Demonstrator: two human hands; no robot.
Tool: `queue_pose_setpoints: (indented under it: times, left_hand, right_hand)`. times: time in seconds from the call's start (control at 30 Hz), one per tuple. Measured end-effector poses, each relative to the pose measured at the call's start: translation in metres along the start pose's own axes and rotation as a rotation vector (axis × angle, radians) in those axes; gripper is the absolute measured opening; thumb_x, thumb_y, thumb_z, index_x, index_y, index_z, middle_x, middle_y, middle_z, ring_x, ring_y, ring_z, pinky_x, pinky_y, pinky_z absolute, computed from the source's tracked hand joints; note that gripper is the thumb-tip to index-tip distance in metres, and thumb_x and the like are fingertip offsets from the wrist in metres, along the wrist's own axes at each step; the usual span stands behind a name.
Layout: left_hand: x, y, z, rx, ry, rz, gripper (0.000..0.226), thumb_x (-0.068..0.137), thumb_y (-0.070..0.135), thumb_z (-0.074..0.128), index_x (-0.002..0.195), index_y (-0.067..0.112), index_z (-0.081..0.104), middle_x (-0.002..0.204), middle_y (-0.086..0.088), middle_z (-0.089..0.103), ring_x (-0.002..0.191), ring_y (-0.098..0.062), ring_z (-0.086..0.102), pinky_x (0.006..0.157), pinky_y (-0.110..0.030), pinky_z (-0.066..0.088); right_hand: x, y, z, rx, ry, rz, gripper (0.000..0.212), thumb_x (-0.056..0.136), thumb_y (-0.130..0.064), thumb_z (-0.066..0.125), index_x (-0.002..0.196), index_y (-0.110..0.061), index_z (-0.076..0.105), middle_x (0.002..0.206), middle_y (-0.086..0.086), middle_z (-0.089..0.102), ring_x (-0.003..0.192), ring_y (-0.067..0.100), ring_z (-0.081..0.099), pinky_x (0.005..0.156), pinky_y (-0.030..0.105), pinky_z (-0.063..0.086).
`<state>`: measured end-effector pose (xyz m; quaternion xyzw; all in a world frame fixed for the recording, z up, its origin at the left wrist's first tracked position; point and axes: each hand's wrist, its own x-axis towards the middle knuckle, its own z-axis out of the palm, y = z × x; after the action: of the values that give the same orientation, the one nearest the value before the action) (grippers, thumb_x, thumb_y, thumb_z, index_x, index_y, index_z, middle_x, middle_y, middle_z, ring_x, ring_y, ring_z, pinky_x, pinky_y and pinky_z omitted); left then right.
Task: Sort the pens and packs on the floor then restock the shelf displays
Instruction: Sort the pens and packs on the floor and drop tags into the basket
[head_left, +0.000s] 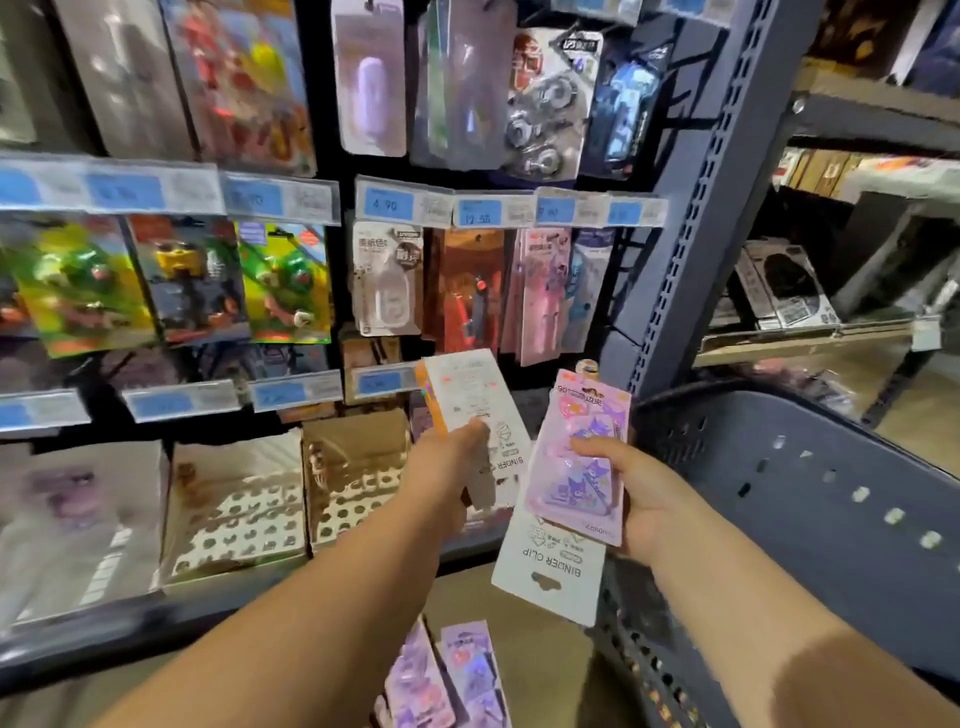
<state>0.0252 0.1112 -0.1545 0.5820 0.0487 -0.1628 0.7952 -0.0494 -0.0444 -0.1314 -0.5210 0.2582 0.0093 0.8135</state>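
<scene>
In our left hand (448, 467) we pinch a white pack (467, 389), in the right hand (644, 499) a pink pack (584, 441), both probably light, stiff, best held by edges.

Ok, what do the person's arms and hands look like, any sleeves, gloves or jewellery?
The left forearm and right forearm are bare as far as the frame shows, with no sleeve in sight. The left hand and right hand are ungloved. No watch, bracelet or ring shows, though some fingers are hidden.
</scene>
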Motion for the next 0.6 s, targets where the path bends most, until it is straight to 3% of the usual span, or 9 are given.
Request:
queue_pose_setpoints:
  times: [0.07, 0.13, 0.2, 0.27, 0.33, 0.4, 0.53, 0.6]
  left_hand:
    - [0.002, -0.011, -0.042, 0.068, 0.035, -0.01, 0.019, 0.096, 0.012, 0.059, 0.114, 0.009, 0.058, 0.096, -0.014, 0.071, 0.077, -0.029, 0.067, 0.066, -0.042, 0.057]
    - [-0.005, -0.025, -0.078, 0.123, 0.058, -0.033, 0.02, 0.094, 0.013, 0.061, 0.114, 0.013, 0.056, 0.103, -0.016, 0.071, 0.08, -0.033, 0.069, 0.065, -0.045, 0.058]
    - [-0.014, -0.044, -0.106, 0.145, 0.07, -0.046, 0.019, 0.093, 0.011, 0.062, 0.109, 0.02, 0.056, 0.104, -0.012, 0.072, 0.084, -0.033, 0.069, 0.071, -0.047, 0.058]
    - [-0.023, -0.06, -0.127, 0.116, 0.07, -0.07, 0.023, 0.093, 0.008, 0.059, 0.111, 0.022, 0.057, 0.105, -0.01, 0.073, 0.094, -0.032, 0.07, 0.086, -0.053, 0.055]
    - [-0.031, -0.07, -0.145, 0.044, 0.069, -0.087, 0.02, 0.096, 0.012, 0.057, 0.114, 0.021, 0.057, 0.107, -0.01, 0.073, 0.098, -0.033, 0.07, 0.091, -0.055, 0.053]
    - [-0.034, -0.08, -0.164, 0.057, 0.092, -0.07, 0.02, 0.098, 0.028, 0.056, 0.117, 0.023, 0.056, 0.112, -0.007, 0.072, 0.1, -0.029, 0.069, 0.093, -0.054, 0.052]
    - [-0.048, -0.089, -0.185, 0.092, 0.113, -0.052, 0.052, 0.088, 0.057, 0.059, 0.126, 0.022, 0.051, 0.115, 0.001, 0.069, 0.103, -0.017, 0.068, 0.094, -0.045, 0.053]
    - [-0.055, -0.097, -0.196, 0.058, 0.113, -0.073, 0.051, 0.087, 0.056, 0.058, 0.122, 0.019, 0.05, 0.106, 0.006, 0.07, 0.092, -0.006, 0.07, 0.082, -0.033, 0.058]
  right_hand:
    - [0.011, 0.023, 0.015, -0.007, -0.017, 0.032, 0.034, 0.054, -0.012, 0.074, 0.088, -0.01, 0.067, 0.079, 0.018, 0.072, 0.063, 0.031, 0.07, 0.077, 0.046, 0.054]
    - [0.018, 0.047, 0.034, -0.004, -0.057, 0.066, 0.029, 0.055, -0.012, 0.074, 0.084, -0.01, 0.069, 0.076, 0.017, 0.072, 0.062, 0.03, 0.069, 0.08, 0.048, 0.053]
    - [0.026, 0.07, 0.054, -0.006, -0.097, 0.103, 0.008, 0.064, -0.009, 0.071, 0.072, -0.01, 0.073, 0.07, 0.015, 0.072, 0.056, 0.028, 0.069, 0.071, 0.047, 0.056]
    - [0.033, 0.094, 0.073, -0.015, -0.132, 0.157, 0.01, 0.071, -0.008, 0.067, 0.064, -0.008, 0.074, 0.067, 0.016, 0.071, 0.053, 0.027, 0.069, 0.058, 0.045, 0.057]
    - [0.037, 0.118, 0.09, -0.048, -0.173, 0.193, 0.011, 0.067, -0.007, 0.067, 0.077, -0.006, 0.07, 0.071, 0.017, 0.072, 0.058, 0.028, 0.069, 0.058, 0.045, 0.058]
    - [0.037, 0.14, 0.104, -0.087, -0.241, 0.222, 0.027, 0.061, -0.007, 0.068, 0.087, -0.005, 0.068, 0.077, 0.018, 0.072, 0.065, 0.029, 0.07, 0.062, 0.042, 0.059]
    - [0.04, 0.171, 0.122, -0.209, -0.278, 0.274, 0.008, 0.078, 0.0, 0.066, 0.083, -0.006, 0.069, 0.073, 0.016, 0.072, 0.061, 0.027, 0.07, 0.06, 0.038, 0.06]
    - [0.043, 0.183, 0.131, -0.293, -0.294, 0.282, 0.013, 0.076, -0.002, 0.071, 0.089, -0.005, 0.07, 0.083, 0.019, 0.073, 0.072, 0.031, 0.071, 0.074, 0.044, 0.059]
